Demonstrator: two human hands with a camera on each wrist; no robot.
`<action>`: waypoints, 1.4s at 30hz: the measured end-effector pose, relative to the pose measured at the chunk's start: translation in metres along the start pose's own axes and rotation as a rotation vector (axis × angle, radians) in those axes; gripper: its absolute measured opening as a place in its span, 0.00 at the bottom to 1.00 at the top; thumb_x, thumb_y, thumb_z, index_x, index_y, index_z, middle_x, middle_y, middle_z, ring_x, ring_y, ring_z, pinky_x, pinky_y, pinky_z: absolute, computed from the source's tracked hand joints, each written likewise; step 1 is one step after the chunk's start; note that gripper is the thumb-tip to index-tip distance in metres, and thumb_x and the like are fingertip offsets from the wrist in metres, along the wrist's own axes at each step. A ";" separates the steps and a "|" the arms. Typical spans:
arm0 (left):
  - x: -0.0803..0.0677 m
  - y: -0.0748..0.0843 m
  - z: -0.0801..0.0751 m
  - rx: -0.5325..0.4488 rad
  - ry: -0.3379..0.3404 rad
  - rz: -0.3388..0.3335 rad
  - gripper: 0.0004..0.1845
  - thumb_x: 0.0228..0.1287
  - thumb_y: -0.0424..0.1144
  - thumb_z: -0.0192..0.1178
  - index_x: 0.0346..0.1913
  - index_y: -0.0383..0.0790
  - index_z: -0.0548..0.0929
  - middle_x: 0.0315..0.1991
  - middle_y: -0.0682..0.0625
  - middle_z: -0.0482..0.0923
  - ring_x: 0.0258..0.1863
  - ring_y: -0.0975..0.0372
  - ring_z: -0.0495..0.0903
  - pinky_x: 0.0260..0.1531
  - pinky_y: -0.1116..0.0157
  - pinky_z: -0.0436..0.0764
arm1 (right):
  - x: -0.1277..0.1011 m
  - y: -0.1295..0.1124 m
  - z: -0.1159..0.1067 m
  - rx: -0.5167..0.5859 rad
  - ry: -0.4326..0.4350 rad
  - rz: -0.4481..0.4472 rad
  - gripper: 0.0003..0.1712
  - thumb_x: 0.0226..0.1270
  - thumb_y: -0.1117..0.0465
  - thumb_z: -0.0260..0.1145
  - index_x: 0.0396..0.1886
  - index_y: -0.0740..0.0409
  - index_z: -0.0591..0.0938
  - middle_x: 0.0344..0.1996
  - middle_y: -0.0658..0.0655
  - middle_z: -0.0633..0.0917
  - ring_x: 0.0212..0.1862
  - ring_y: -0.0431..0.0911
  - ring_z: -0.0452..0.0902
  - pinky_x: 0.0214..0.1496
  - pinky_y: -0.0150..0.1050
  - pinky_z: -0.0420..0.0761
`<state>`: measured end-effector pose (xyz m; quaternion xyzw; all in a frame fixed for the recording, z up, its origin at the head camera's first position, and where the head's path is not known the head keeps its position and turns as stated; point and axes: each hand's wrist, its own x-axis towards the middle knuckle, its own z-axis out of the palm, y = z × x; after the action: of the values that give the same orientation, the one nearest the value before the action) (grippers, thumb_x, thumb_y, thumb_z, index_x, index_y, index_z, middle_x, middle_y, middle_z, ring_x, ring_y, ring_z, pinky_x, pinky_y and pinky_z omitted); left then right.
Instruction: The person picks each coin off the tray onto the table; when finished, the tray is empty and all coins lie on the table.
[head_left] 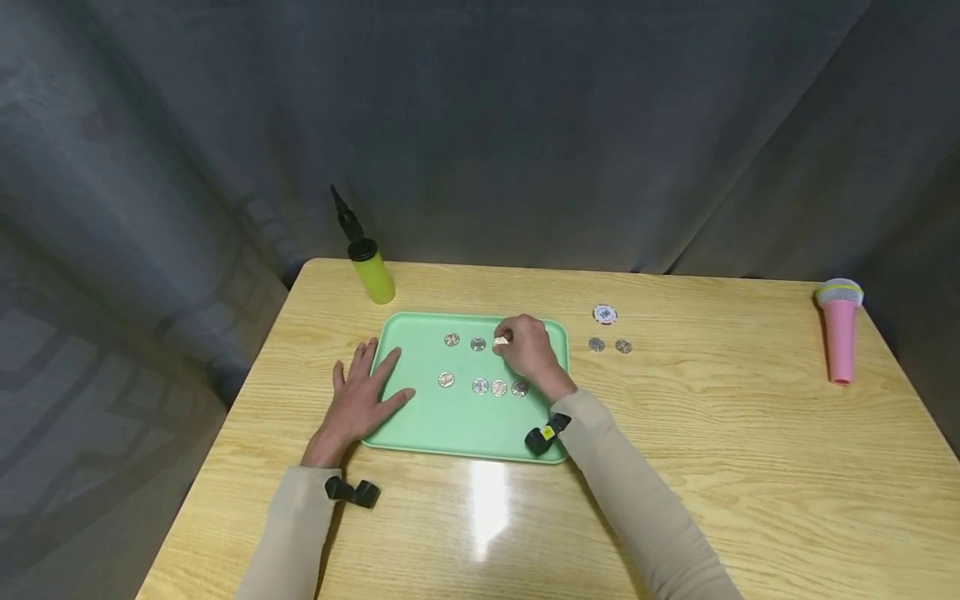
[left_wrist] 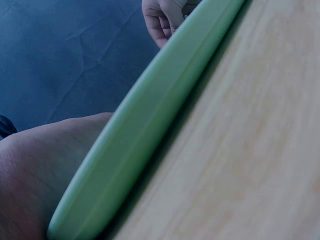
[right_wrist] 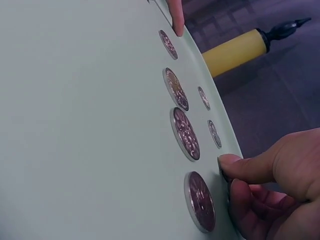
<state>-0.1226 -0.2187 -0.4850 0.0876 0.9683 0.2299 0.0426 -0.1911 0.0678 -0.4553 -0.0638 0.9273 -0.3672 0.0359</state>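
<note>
Head view: a metallic coin [head_left: 500, 341] is pinched by the right hand [head_left: 527, 347], presumably so neighbouring coins [head_left: 477, 343] left of that hand are undisturbed; the green tray [head_left: 427, 429] is apparently steadied by the left hand [head_left: 360, 402], fingers spread.

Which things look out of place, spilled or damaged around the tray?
Nothing appears spilled or damaged. One mild oddity: in the head view, the leftmost coin of the near row on the green tray sits apart from the other three coins, so the spacing looks uneven.
</note>
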 end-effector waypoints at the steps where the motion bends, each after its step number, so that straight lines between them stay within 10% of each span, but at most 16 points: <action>1: 0.000 0.000 0.000 0.000 0.000 -0.001 0.42 0.66 0.58 0.59 0.78 0.45 0.59 0.82 0.35 0.42 0.81 0.38 0.39 0.72 0.31 0.35 | 0.000 0.000 0.000 0.003 0.002 0.001 0.10 0.59 0.67 0.74 0.42 0.62 0.89 0.37 0.59 0.87 0.40 0.48 0.79 0.43 0.41 0.80; 42: 0.001 0.000 0.000 0.005 -0.003 -0.008 0.42 0.66 0.58 0.59 0.79 0.45 0.59 0.82 0.35 0.41 0.81 0.38 0.38 0.72 0.30 0.35 | -0.018 0.027 -0.038 0.371 0.038 0.076 0.09 0.67 0.70 0.64 0.43 0.68 0.87 0.35 0.67 0.88 0.28 0.45 0.87 0.32 0.35 0.87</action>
<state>-0.1237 -0.2184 -0.4845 0.0843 0.9691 0.2273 0.0448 -0.1803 0.1156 -0.4453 -0.0141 0.8459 -0.5314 0.0434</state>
